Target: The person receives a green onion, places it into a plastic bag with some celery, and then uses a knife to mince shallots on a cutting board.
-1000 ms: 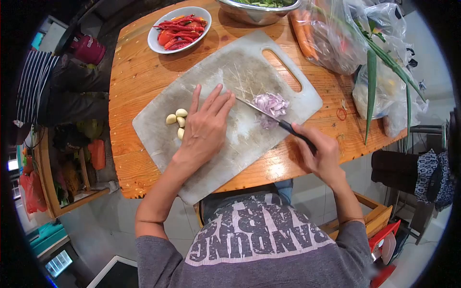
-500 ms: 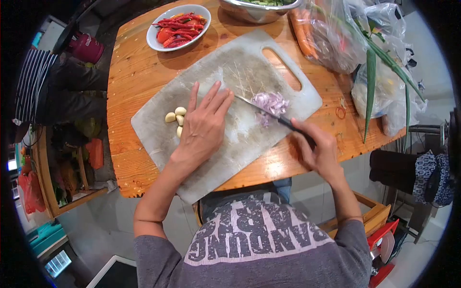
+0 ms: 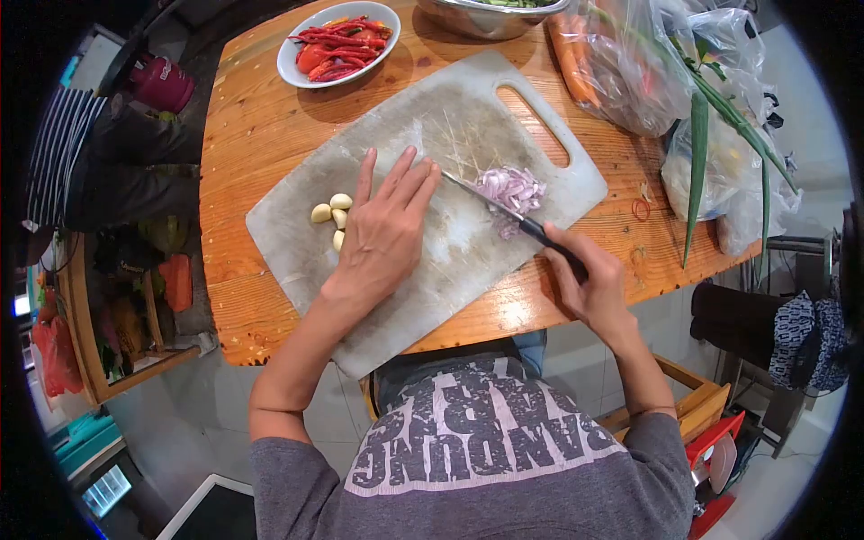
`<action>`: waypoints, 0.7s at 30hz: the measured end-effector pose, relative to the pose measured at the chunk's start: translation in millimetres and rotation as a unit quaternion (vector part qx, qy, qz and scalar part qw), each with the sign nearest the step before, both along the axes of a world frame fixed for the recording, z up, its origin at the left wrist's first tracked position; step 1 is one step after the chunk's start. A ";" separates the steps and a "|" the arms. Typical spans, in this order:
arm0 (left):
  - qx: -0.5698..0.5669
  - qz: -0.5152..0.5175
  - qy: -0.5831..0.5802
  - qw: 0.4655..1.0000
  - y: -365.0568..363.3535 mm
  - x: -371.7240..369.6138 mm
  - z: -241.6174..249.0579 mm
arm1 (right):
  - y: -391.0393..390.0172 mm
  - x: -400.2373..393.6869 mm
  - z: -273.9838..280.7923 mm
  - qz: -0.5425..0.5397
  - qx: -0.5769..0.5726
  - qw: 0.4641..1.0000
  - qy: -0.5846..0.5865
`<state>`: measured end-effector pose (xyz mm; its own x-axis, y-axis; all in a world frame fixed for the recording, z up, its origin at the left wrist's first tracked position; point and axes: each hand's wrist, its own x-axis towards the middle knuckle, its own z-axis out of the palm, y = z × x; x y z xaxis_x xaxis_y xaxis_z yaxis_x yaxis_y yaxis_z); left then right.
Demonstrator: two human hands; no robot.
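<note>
My right hand grips the black handle of a knife. Its blade points up and left, beside a pile of sliced shallots, with the tip close to my left fingertips. Flat on the worn white cutting board lies my left hand, fingers stretched out and slightly spread. Several peeled garlic cloves sit just left of that hand. Whatever is under the left palm is hidden.
A white bowl of red chillies stands at the back left of the wooden table. A metal bowl is at the back. Carrots, plastic bags and green spring onion leaves lie on the right.
Both hands and the knife hold nearly the same places. The view has shifted slightly, and the knife's angle looks almost unchanged.
</note>
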<state>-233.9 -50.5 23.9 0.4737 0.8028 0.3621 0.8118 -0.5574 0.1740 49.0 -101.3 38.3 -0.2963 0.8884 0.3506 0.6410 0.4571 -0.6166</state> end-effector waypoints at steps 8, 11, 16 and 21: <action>-0.010 0.000 -0.008 1.000 2.7 0.7 0.1 | 13.9 4.5 14.7 0.003 -0.045 0.999 -0.028; -0.011 -0.006 -0.013 1.000 0.9 -0.7 -1.8 | 15.2 5.1 0.8 0.007 -0.029 1.000 0.002; -0.008 -0.002 -0.008 1.000 3.1 1.9 1.2 | 14.5 6.5 -1.5 -0.009 -0.023 1.000 0.005; -0.023 -0.001 -0.010 1.000 -0.1 1.1 1.5 | -5.0 -2.1 11.3 0.006 -0.032 0.999 -0.037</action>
<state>-232.8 -50.6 25.3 0.4679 0.8180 0.3346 0.8068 -0.5499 0.2162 46.9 -106.3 49.6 -0.3291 0.9046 0.2708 0.6807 0.4260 -0.5959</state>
